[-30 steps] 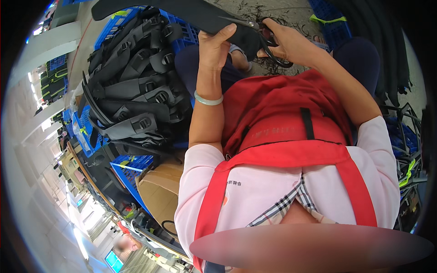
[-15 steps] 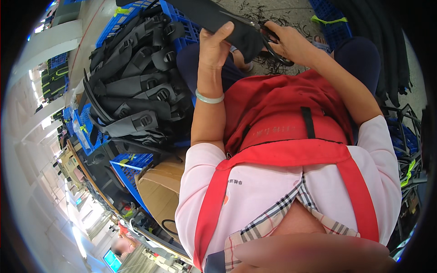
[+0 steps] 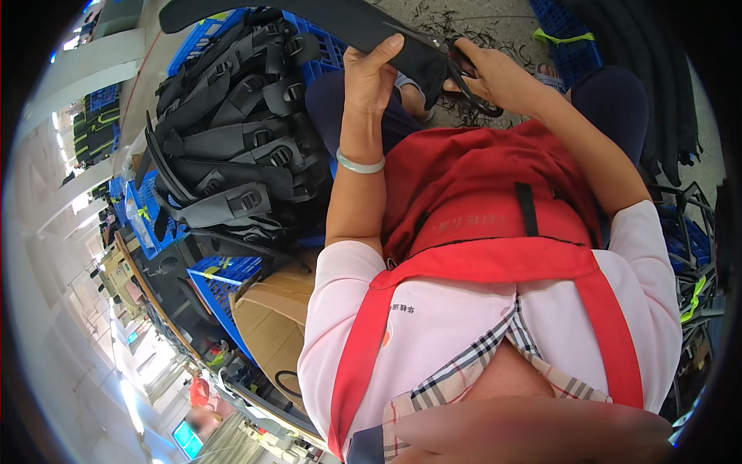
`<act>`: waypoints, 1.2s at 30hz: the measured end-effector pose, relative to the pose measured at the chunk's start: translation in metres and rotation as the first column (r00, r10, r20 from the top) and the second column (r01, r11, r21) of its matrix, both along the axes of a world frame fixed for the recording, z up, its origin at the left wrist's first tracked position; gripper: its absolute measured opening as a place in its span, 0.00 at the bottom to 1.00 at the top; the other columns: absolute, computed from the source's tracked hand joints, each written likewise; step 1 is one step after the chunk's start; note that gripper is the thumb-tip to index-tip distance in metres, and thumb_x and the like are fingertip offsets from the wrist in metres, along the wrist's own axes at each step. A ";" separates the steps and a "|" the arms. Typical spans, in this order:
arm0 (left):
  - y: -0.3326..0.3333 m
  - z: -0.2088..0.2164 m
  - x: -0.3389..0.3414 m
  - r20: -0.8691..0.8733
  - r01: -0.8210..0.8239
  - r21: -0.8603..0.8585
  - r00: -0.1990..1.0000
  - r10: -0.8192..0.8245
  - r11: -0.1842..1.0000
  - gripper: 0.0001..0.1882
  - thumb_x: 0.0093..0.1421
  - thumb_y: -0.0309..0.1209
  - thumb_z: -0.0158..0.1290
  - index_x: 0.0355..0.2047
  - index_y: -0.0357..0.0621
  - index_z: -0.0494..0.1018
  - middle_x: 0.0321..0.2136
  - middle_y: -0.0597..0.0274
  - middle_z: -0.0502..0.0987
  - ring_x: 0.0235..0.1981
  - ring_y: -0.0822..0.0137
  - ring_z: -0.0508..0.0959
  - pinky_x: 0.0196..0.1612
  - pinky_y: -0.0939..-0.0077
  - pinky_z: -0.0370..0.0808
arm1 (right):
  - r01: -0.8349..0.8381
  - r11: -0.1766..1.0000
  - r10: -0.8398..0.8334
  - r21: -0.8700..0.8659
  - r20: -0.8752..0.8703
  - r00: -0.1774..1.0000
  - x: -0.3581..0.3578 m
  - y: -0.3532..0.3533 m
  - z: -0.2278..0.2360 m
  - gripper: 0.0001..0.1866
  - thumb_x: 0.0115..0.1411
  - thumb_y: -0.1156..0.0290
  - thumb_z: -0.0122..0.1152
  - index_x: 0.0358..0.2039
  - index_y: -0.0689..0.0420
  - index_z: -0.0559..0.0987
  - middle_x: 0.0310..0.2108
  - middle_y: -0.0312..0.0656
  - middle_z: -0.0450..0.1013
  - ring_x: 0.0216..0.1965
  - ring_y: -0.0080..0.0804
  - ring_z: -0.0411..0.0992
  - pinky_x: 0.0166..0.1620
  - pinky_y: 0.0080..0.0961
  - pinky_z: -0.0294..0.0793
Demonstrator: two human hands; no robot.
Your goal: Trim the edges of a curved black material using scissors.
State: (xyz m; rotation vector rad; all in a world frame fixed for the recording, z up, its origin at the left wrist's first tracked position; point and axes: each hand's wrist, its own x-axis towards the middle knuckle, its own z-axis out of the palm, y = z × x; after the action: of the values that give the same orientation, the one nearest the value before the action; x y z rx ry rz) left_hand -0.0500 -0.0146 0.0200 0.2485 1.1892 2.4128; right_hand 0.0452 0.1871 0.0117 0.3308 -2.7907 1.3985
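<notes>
My left hand point(image 3: 369, 81) grips a wide black padded strap point(image 3: 325, 25), thumb on top, near the strap's right end. The strap stretches away to the upper left, over the crate edge. Scissors with black handles point(image 3: 473, 91) are in my right hand point(image 3: 498, 77), fingers through the loops. Their blades lie against the strap beside my left hand; I cannot tell whether they cut into it. A red apron point(image 3: 479, 185) covers my lap below both hands.
To the left, a blue crate point(image 3: 323, 56) holds a heap of black straps with buckles point(image 3: 232, 155). Black scraps point(image 3: 464, 120) litter the floor. A cardboard box point(image 3: 270, 313) stands at lower left. Long black pieces point(image 3: 649, 100) hang at right, near another blue crate point(image 3: 568, 42).
The strap's far end has swung into view at the upper left. Both hands stay close together, with the scissors still at the strap.
</notes>
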 end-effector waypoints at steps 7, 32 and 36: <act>-0.007 0.001 -0.001 0.007 0.032 0.036 0.999 -0.033 0.999 0.08 0.54 0.18 0.60 0.34 0.42 0.78 0.33 0.63 0.81 0.36 0.66 0.81 0.44 0.71 0.77 | 0.012 0.999 -0.006 -0.041 0.148 0.989 -0.004 0.000 0.000 0.20 0.59 0.62 0.63 0.42 0.63 0.68 0.26 0.57 0.71 0.28 0.57 0.70 0.31 0.38 0.68; -0.005 -0.003 -0.002 0.010 0.087 0.031 0.996 -0.087 0.996 0.10 0.54 0.18 0.59 0.36 0.42 0.77 0.35 0.61 0.81 0.37 0.65 0.81 0.43 0.67 0.79 | 0.017 1.000 -0.011 -0.027 0.195 0.981 -0.001 0.006 0.022 0.28 0.55 0.71 0.66 0.54 0.63 0.66 0.30 0.55 0.74 0.35 0.53 0.74 0.40 0.38 0.72; -0.012 0.011 -0.014 0.016 0.064 0.044 0.998 -0.065 0.997 0.09 0.55 0.22 0.59 0.38 0.40 0.77 0.36 0.59 0.80 0.38 0.63 0.81 0.46 0.64 0.78 | -0.023 0.995 0.042 -0.095 0.202 0.979 0.000 0.005 0.027 0.30 0.54 0.71 0.65 0.55 0.62 0.65 0.32 0.55 0.74 0.36 0.48 0.74 0.41 0.37 0.72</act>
State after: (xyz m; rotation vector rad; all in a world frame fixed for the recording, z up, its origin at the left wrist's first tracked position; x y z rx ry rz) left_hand -0.0640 -0.0263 0.0313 0.2741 1.1058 2.3820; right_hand 0.0452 0.1926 0.0391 0.2460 -2.8767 1.6511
